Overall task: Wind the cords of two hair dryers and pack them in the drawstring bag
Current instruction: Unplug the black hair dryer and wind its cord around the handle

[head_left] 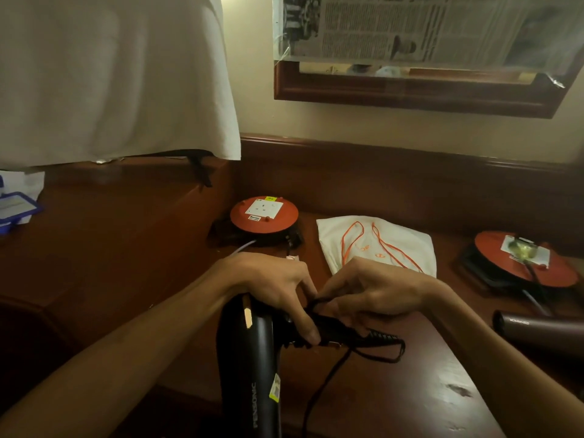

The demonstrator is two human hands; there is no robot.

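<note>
The black hair dryer [252,368] is held at the near table [410,390] edge, its barrel's long axis running toward the viewer and its folded handle pointing right. The left hand [271,279] is closed over the handle joint, while the right hand [373,292] fingers pinch the black cord [357,339] wound there. Beyond the fingertips lies the white drawstring bag [407,245], and right of the right wrist the brown hair dryer [537,330] is laid lengthwise left-to-right.

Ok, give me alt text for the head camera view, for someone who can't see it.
Two hands wind a black cord around a black hair dryer over a wooden desk. Behind them lies a white drawstring bag; a second dryer rests at right.
</note>
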